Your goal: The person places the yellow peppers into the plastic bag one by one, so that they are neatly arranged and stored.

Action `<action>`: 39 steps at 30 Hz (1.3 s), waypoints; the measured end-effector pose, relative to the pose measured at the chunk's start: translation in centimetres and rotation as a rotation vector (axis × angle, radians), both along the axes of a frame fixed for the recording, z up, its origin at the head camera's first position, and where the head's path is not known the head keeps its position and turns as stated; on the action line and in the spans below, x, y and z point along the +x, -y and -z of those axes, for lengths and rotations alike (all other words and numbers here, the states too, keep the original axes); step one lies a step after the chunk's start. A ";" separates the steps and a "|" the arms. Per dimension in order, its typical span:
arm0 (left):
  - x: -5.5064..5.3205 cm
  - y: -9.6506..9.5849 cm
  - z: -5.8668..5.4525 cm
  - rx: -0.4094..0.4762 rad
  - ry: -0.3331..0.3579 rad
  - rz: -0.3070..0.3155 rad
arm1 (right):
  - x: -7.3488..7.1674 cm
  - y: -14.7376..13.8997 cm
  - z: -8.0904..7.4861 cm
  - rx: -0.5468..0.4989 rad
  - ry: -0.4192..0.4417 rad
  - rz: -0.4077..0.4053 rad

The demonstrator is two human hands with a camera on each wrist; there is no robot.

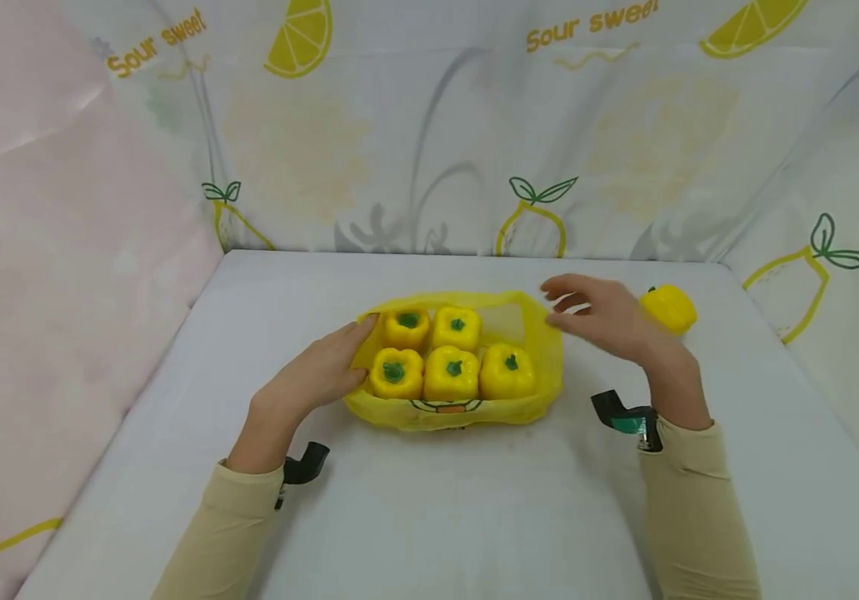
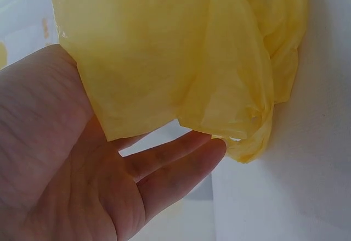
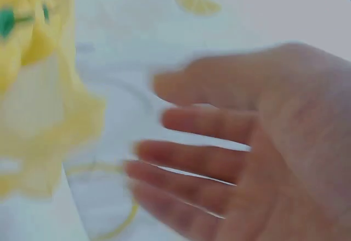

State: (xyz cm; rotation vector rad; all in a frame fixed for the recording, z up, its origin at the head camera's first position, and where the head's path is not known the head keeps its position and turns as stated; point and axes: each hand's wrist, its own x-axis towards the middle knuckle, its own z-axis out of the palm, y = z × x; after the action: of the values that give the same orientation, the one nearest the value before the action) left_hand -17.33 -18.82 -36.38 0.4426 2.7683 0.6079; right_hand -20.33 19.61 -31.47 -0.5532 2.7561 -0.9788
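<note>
A yellow plastic bag lies with its mouth spread open, facing up. Inside it sit several yellow bell peppers with green stems, in two rows. My left hand is at the bag's left side, its fingertips right at the rim; in the left wrist view its fingers are extended and the bag's film covers part of them. My right hand hovers by the bag's right rim, holding nothing. In the right wrist view its fingers are spread slightly and blurred.
One more yellow bell pepper rests on the white table at the right, beyond my right wrist. A lemon-printed cloth hangs behind the table and along both sides.
</note>
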 end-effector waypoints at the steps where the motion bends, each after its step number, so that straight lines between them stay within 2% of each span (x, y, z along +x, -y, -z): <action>1: 0.0 0.0 0.0 0.001 0.000 -0.002 | -0.3 -0.8 0.0 -0.020 -0.067 0.074; 4: 0.0 0.1 0.0 0.006 0.005 -0.007 | -1.1 -3.3 0.8 -0.072 -0.241 0.334; 6: 0.0 0.1 0.0 0.008 0.008 -0.005 | -1.7 -4.9 1.8 -0.074 -0.301 0.484; 8: 0.0 0.1 0.0 0.011 0.012 -0.006 | -2.3 -6.5 2.9 -0.048 -0.300 0.574; 10: 0.0 0.0 0.1 0.012 0.014 -0.008 | -2.9 -7.9 3.8 0.010 -0.239 0.610; 15: 0.0 0.1 0.3 0.016 0.019 -0.016 | -3.9 -10.2 6.1 0.148 -0.067 0.610; 19: 0.0 0.1 0.4 0.015 0.019 -0.008 | -4.0 -11.0 7.5 0.178 0.002 0.619; 23: 0.0 0.1 0.5 0.010 0.017 -0.007 | -4.0 -11.1 8.0 0.184 0.025 0.642; 28: 0.0 0.1 0.4 0.006 0.017 -0.011 | -4.0 -10.6 7.1 0.212 0.061 0.635; 31: 0.0 0.1 0.4 0.010 0.010 -0.003 | -3.7 -10.1 6.4 0.186 0.084 0.618; 36: 0.0 0.1 0.4 0.008 -0.001 0.007 | -3.2 -9.0 4.6 0.057 0.103 0.569; 39: 0.0 0.2 0.4 0.004 0.001 0.003 | -3.1 -8.2 3.6 -0.037 0.083 0.503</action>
State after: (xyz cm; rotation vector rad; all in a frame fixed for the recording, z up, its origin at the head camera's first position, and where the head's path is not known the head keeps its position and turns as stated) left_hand -17.35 -18.99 -36.78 0.4474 2.7658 0.6126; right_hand -23.44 27.86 -35.05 0.1918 2.8612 -1.1140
